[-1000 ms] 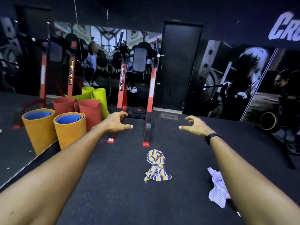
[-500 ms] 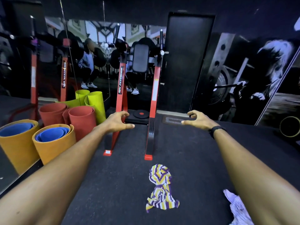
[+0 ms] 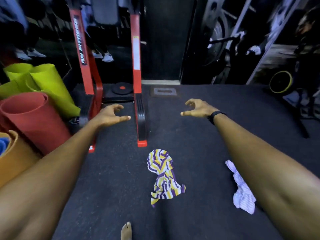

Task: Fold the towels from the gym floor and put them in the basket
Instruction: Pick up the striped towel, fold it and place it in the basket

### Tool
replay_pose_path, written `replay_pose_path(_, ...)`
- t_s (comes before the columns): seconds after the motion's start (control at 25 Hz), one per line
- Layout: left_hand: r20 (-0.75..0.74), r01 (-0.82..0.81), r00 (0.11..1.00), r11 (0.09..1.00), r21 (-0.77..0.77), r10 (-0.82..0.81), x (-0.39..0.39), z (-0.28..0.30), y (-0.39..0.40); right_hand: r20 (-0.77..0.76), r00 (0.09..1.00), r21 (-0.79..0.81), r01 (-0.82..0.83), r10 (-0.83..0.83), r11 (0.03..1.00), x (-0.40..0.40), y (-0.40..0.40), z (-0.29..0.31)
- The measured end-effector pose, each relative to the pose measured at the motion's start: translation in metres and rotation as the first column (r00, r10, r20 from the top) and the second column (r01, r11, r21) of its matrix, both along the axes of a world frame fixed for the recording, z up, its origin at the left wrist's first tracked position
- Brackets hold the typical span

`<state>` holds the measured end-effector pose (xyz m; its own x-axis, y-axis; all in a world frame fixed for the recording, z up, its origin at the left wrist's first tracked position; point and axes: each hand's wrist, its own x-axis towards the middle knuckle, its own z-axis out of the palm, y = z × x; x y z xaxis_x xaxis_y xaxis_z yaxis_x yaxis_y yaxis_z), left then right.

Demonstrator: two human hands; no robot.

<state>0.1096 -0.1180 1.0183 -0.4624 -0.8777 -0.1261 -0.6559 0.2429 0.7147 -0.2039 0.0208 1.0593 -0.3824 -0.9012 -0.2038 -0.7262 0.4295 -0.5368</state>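
On the dark gym floor [image 3: 110, 187], both arms reach forward, bare, palms down. Left hand [image 3: 110, 115] spread loose, fingers curled slightly, thumb out toward the right; grasping nothing. Right hand [image 3: 197, 108] likewise released, fingers hooked in a claw, empty. Black band [image 3: 215, 116] on the right wrist.

Striped towel [image 3: 163, 175], purple, yellow and white, lies crumpled on the floor nearer the body than both hands, between the two forearms and closer to the right one. Neither hand touches it. Pale towel [image 3: 242, 193], lilac-white with fine stripes, lies bunched just under the right forearm, partly hidden by it; well behind the right hand, toward the body.

Beyond the left hand: red rack [image 3: 136, 66], two uprights. Its black-padded foot [image 3: 141, 118] runs along the floor just right of the left thumb, apart from it. A round black plate [image 3: 122, 88] with a red centre sits between the uprights, past the fingertips.

Left of the left forearm: rolled mats standing on end, green [image 3: 50, 84], red [image 3: 34, 118], orange [image 3: 15, 158], the orange one nearest the body.

Beyond the right hand, a grey floor panel [image 3: 164, 91]; farther right, a yellow-rimmed ring [image 3: 280, 82] against the wall.

A bare foot [image 3: 126, 231] shows at the bottom edge, behind both hands.

Basket: not seen from this view.
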Motion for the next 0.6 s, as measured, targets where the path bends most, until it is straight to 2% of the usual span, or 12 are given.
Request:
replay_pose_path(0.12, 0.010, 0.049, 0.999, 0.993, 0.109, -0.050, -0.037, -0.048, -0.073, -0.011, 0.999, 0.056, 0.052, -0.052, 0.997, -0.020, -0.063, -0.038)
replay_pose_path(0.24, 0.055, 0.097, 0.992, 0.974, 0.203, -0.110, -0.069, -0.103, -0.113, 0.017, 0.997, 0.114, 0.076, -0.079, 0.991, -0.033, -0.108, -0.094)
replay_pose_path(0.4, 0.118, 0.160, 0.971, 0.929, 0.333, -0.210, -0.106, -0.205, -0.146, 0.063, 0.994, 0.286, 0.070, -0.092, 0.956, -0.048, -0.155, -0.213)
replay_pose_path(0.6, 0.161, 0.117, 0.968, 0.909, 0.400, -0.195, -0.127, -0.359, -0.166, 0.128, 0.989, 0.335, 0.021, -0.067, 0.942, -0.056, -0.188, -0.376)
